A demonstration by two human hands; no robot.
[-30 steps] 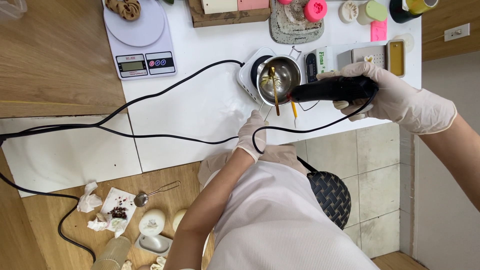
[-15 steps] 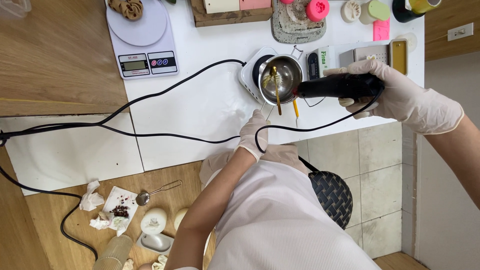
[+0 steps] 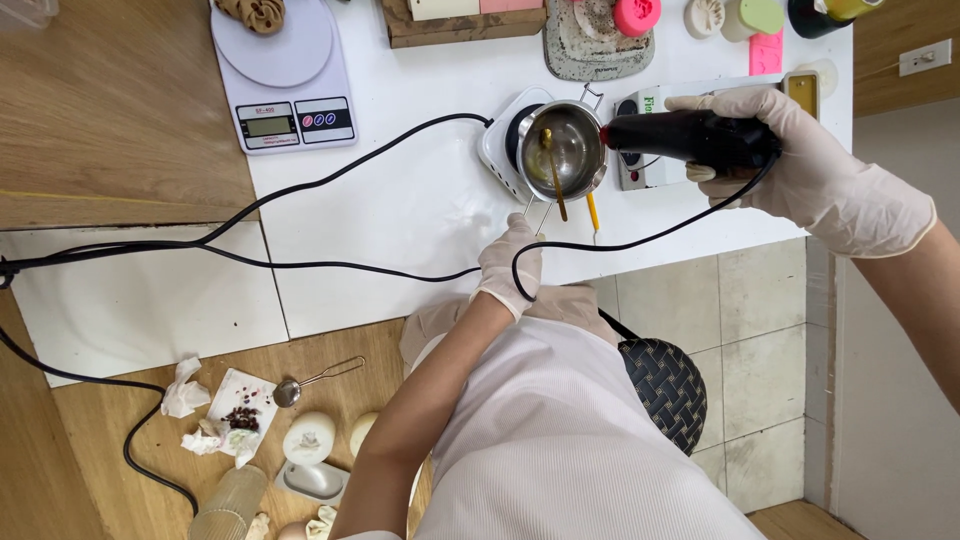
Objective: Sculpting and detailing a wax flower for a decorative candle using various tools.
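The white flat surface (image 3: 400,220) carries the work, with a long black power cable (image 3: 300,195) snaking across it from the left edge. Near its top stands a white digital kitchen scale with a round platform (image 3: 283,70). To the right a small white electric hotplate (image 3: 500,150) bears a round stainless-steel melting pot (image 3: 563,150), in which a thin wooden stick (image 3: 553,170) leans, its lower end past the rim. The right hand (image 3: 810,165), in a pale latex glove, has its grip clamped around a black heat gun (image 3: 690,138), whose nozzle points at the pot's rim. The left hand (image 3: 510,262), gloved too, pinches the pot's thin wire handle (image 3: 535,213) just below the pot.
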